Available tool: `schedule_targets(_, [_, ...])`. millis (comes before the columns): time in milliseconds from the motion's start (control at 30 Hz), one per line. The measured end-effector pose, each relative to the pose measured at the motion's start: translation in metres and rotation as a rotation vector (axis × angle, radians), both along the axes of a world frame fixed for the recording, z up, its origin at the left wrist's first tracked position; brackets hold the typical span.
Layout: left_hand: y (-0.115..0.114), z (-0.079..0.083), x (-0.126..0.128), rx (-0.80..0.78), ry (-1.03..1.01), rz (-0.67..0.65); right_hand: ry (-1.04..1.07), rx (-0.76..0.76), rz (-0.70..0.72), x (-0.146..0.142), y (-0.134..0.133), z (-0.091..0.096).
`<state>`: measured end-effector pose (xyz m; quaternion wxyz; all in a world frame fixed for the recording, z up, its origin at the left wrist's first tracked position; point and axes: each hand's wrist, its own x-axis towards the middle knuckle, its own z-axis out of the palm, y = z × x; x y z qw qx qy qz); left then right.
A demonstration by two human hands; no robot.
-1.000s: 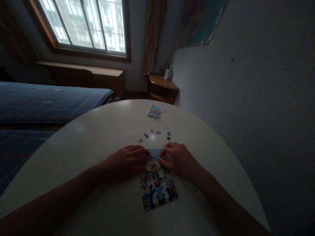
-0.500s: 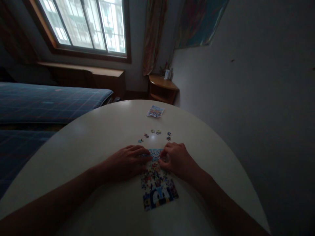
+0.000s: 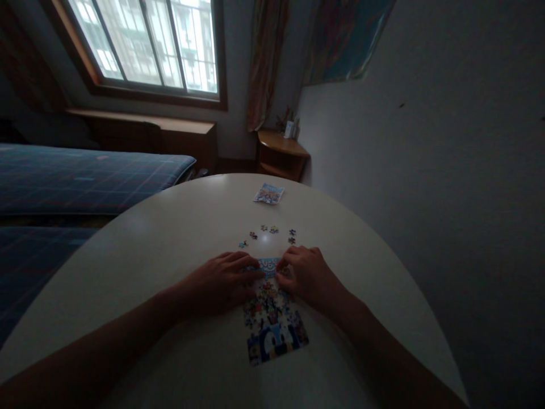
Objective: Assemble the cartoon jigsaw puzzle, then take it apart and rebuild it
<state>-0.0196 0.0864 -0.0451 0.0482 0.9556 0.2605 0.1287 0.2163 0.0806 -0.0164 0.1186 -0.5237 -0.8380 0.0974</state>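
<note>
A small colourful jigsaw puzzle (image 3: 272, 324) lies flat on the round white table (image 3: 170, 238), mostly assembled. My left hand (image 3: 221, 281) rests flat on the puzzle's upper left edge with its fingers stretched out. My right hand (image 3: 304, 272) sits on the upper right part, fingers curled and pinched down on the puzzle surface; what is under the fingertips is hidden. Several loose puzzle pieces (image 3: 268, 234) lie scattered just beyond my hands.
A small printed card or picture (image 3: 268, 193) lies near the table's far edge. Left of the table is a bed with a blue checked cover (image 3: 85, 176). A wooden corner shelf (image 3: 281, 150) and a window (image 3: 149, 40) stand behind. A grey wall runs close on the right.
My right hand has shifted very slightly over the puzzle's top edge. The left hand and the puzzle stay where they were.
</note>
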Motion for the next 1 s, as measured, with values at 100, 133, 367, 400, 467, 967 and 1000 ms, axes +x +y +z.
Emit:
schedule_targets(100, [-0.001,-0.001,0.001,-0.014,-0.003,0.014,0.007,0.006,0.006,0.0,-0.001,0.0])
schedule_targets(133, [-0.001,-0.001,0.001,-0.019,-0.009,0.023,0.01,0.011,0.023,0.0,-0.001,-0.001])
schedule_targets(367, [-0.001,-0.003,0.001,-0.028,-0.054,0.03,-0.111,0.064,0.242,0.001,-0.005,0.0])
schedule_targets(400, [-0.001,-0.003,0.001,-0.024,-0.052,0.028,-0.134,0.077,0.264,0.0,-0.007,0.001])
schedule_targets(467, [-0.001,-0.004,0.001,-0.011,-0.047,0.026,-0.18,0.09,0.294,-0.003,-0.011,0.002])
schedule_targets(967, [-0.003,0.018,-0.025,-0.199,-0.114,0.088,-0.334,0.111,0.266,-0.018,-0.029,0.01])
schedule_targets(1000, [-0.005,0.021,-0.026,-0.219,-0.113,0.094,-0.335,0.111,0.256,-0.018,-0.029,0.009])
